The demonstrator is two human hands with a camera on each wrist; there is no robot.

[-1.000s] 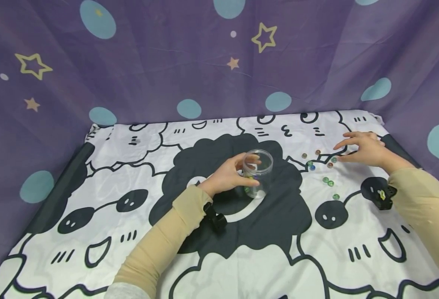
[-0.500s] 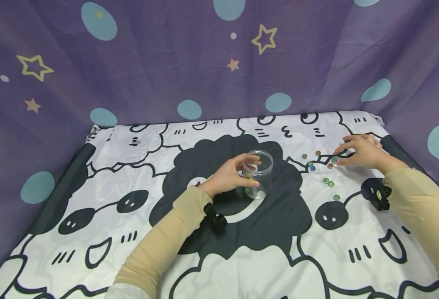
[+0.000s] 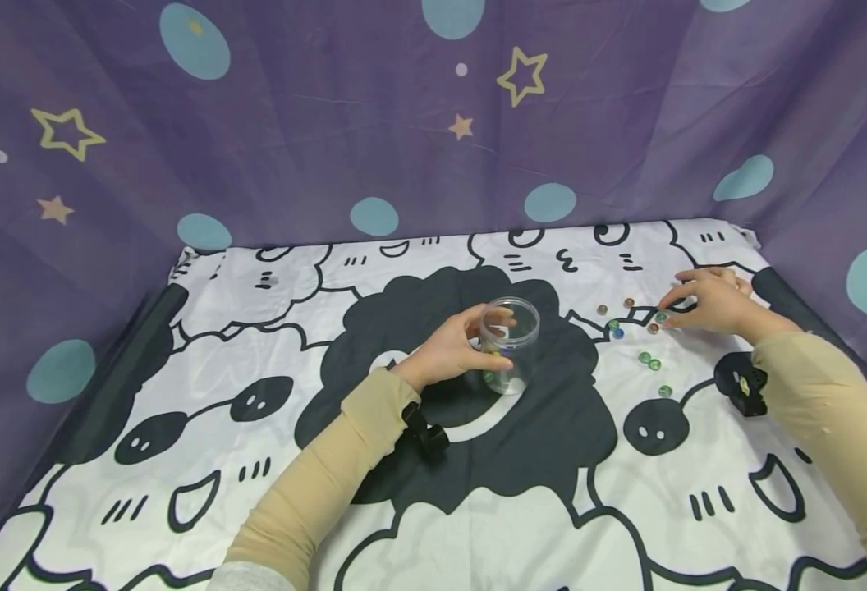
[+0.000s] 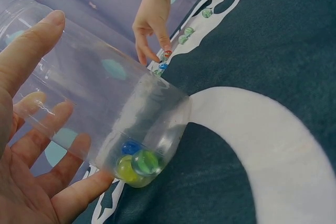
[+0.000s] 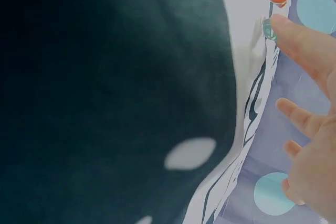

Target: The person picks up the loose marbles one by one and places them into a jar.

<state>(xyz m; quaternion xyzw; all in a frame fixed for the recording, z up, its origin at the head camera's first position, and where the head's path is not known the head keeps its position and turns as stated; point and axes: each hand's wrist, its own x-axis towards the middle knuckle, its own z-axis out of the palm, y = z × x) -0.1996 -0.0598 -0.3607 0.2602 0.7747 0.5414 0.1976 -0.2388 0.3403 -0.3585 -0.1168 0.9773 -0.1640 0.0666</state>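
My left hand (image 3: 448, 349) grips a clear plastic jar (image 3: 520, 353) around its side, over the dark patch of the cloth. Blue, yellow and green marbles (image 4: 146, 162) lie at the jar's bottom in the left wrist view. At the right, my right hand (image 3: 717, 304) reaches down among loose marbles, thumb and forefinger spread apart. A green marble (image 3: 661, 317) sits right at those fingertips, and an orange-red marble (image 3: 653, 328) lies just beside it. The right wrist view has the teal-green marble (image 5: 270, 30) against one fingertip, with the other fingers held away from it.
Two green marbles (image 3: 649, 361) lie together nearer me, with another green marble (image 3: 666, 391) in front. A blue marble (image 3: 618, 333), a brown marble (image 3: 602, 309) and an orange marble (image 3: 629, 302) are to the left. A purple curtain (image 3: 404, 123) hangs behind the patterned cloth (image 3: 515, 542).
My right hand has lowered slightly and shifted a little left, bringing its fingertips closer around the green marble. The left hand and the jar have stayed in place.
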